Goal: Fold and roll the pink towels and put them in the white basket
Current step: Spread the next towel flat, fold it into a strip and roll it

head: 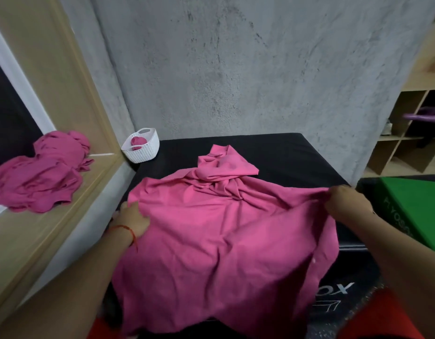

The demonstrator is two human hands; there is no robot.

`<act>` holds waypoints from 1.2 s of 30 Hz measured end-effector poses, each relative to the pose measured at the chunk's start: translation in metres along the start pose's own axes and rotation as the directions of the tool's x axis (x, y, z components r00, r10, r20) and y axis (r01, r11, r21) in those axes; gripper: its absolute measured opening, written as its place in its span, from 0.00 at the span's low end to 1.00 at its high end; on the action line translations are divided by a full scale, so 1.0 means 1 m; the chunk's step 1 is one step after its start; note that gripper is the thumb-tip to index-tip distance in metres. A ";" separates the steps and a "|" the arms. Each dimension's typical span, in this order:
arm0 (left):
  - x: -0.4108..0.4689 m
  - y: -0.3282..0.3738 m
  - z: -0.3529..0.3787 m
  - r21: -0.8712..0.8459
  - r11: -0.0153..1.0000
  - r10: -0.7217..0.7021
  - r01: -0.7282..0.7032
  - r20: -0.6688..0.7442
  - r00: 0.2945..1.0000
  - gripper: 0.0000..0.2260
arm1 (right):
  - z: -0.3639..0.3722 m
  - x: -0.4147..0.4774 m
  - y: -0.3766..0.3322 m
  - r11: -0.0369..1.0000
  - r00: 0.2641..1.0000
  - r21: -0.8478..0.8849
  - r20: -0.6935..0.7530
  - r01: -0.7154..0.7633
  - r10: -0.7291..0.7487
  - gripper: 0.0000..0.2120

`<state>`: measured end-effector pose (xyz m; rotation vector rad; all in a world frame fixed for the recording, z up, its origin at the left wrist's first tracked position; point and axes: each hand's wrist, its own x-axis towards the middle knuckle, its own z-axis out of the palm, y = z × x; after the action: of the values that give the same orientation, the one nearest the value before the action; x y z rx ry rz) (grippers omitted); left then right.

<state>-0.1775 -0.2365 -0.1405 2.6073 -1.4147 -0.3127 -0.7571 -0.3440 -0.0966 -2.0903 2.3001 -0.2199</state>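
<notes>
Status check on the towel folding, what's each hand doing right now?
Left hand and right hand each grip an edge of the crumpled pink cloth towel, still unfolded. White woven plastic basket holds one roll. Nothing in the way.

Rough grey wall (248, 69) behind; wooden window frame (72, 94) left of it, wooden cubby shelf (407, 133) right.

A black counter (280, 152) stands against a grey wall (236, 69); a green box (412, 211) sits off its right edge, wooden shelving (407, 148) behind.
</notes>
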 end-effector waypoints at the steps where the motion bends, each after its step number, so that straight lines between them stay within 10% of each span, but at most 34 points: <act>1: -0.011 0.009 0.002 0.040 0.999 -0.004 0.005 -0.020 1.000 0.31 | 0.001 -0.003 -0.006 0.999 0.999 -0.019 0.043 -0.028 0.028 0.15; 4: -0.034 0.031 0.012 0.149 0.975 0.178 -0.162 -0.102 0.979 0.29 | 0.008 -0.013 -0.024 0.994 0.989 -0.084 0.122 -0.075 0.085 0.21; 8: -0.060 0.063 0.052 0.125 0.853 0.476 -0.507 0.213 0.853 0.43 | 0.031 -0.027 -0.053 0.998 0.982 0.052 0.186 -0.026 0.016 0.20; 15: -0.083 0.106 0.080 0.233 0.899 0.305 -0.371 0.276 0.912 0.41 | 0.069 -0.024 -0.047 0.925 0.986 0.357 0.142 -0.133 0.087 0.07; 24: -0.057 0.141 0.087 0.186 0.919 0.293 -0.348 0.268 0.918 0.44 | 0.063 0.043 -0.010 0.857 0.926 0.357 0.083 -0.373 0.368 0.16; 29: -0.038 0.179 0.077 0.303 0.863 0.410 -0.404 0.045 0.911 0.33 | 0.065 0.066 -0.065 0.920 0.964 0.290 0.068 -0.264 0.256 0.22; 33: 0.014 0.220 0.063 0.079 0.801 0.577 -0.594 -0.371 0.728 0.15 | 0.078 0.077 -0.146 0.931 0.999 0.364 -0.036 0.019 -0.007 0.19; 36: 0.059 0.239 0.058 0.050 0.754 0.596 -0.655 -0.469 0.652 0.26 | 0.094 0.090 -0.190 0.852 0.997 0.518 -0.055 0.076 -0.055 0.22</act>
<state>-0.3540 -0.4175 -0.1460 1.7399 -1.8947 0.2906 -0.5674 -0.4584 -0.1593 -1.8838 1.8921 -0.7935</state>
